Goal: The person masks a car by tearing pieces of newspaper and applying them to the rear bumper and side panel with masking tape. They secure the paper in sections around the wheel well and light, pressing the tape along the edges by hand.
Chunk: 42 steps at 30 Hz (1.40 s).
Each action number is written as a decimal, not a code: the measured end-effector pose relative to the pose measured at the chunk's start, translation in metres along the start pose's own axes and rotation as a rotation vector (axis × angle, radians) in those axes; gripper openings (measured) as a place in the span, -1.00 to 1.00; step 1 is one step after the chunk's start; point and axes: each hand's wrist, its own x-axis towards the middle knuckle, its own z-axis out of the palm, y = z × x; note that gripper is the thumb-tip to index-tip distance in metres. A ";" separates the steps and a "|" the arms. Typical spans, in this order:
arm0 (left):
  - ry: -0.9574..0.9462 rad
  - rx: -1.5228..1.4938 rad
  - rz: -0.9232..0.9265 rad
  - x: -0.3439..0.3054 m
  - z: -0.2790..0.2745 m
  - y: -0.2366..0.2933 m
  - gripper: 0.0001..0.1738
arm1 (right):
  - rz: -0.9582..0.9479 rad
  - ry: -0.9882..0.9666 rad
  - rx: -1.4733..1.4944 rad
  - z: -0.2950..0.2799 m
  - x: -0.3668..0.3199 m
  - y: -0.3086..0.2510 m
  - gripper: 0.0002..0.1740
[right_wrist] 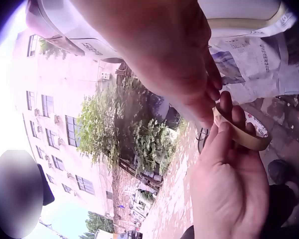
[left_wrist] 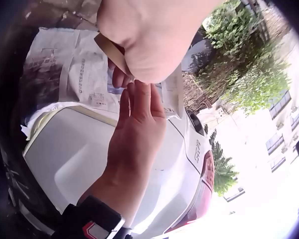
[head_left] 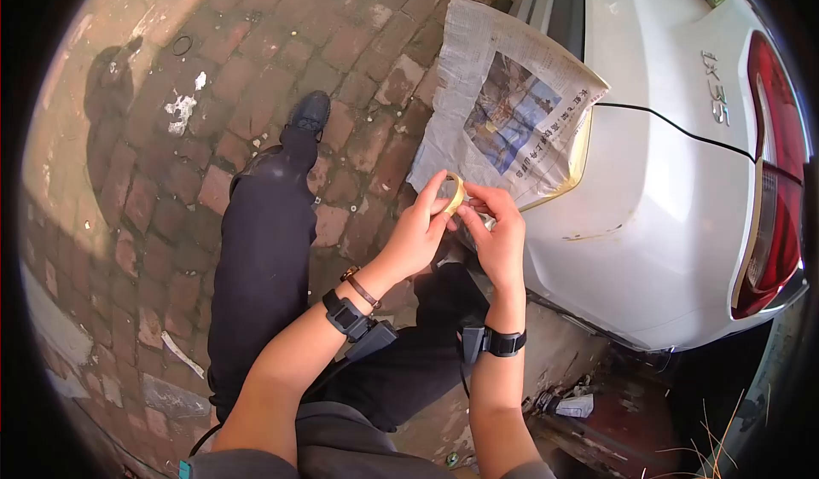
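While my two hands meet over the brick ground (head_left: 256, 69), a roll of tape (head_left: 460, 196) stands between them, in front of the newspaper's lower edge. My left hand (head_left: 415, 233) holds the roll: the right wrist view shows some of its fingers passed through the ring and the thumb pressed against the outside. The fingers of my right hand (head_left: 502, 238) are drawn close together, thumb against fingertips, pinching at the tape's edge; how much of it they have hold of is hidden.

The newspaper (head_left: 516, 116) lies over the corner of the white car (head_left: 631, 189), its lower right side bordered by a yellow strip (head_left: 583, 159). Beside it the bare panel carries a brownish scuff (head_left: 597, 235), and farther right sits the red tail light (head_left: 772, 172).

I wear a bracelet (head_left: 363, 289) on my left forearm and a black strap with a camera on each wrist. My dark trousers (head_left: 260, 249) and one shoe (head_left: 309, 114) show below, with white scraps (head_left: 181, 112) on the bricks to the left. A building (right_wrist: 60, 99) and trees (right_wrist: 134, 134) appear in the right wrist view.
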 end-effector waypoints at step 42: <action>0.616 -0.413 -0.345 0.108 -0.052 -0.032 -0.91 | -0.502 -0.078 -0.616 0.018 0.104 -0.038 -0.83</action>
